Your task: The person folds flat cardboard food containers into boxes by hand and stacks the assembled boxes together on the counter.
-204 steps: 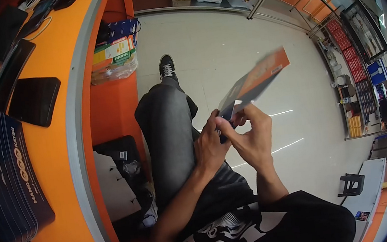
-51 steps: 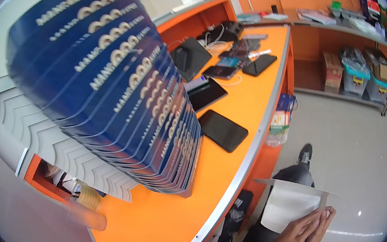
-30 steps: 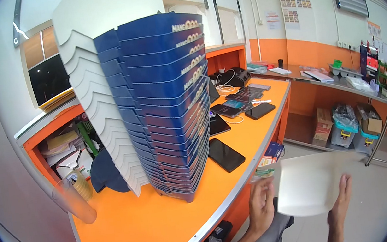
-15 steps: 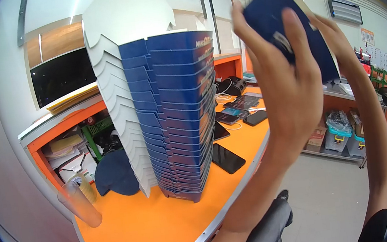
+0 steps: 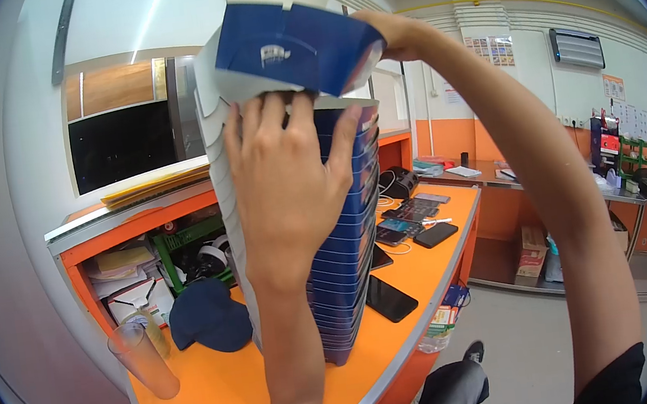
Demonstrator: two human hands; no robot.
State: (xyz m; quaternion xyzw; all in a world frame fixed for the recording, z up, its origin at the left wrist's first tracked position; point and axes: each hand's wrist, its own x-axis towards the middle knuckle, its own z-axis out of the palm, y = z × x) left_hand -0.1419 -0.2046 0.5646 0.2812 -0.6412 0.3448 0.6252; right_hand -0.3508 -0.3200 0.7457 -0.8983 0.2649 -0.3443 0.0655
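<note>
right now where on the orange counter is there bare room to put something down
Bare counter lies in front of the box stack, between the clear tube and the front edge. Past the stack it is crowded with phones; the cap fills the left.
</note>
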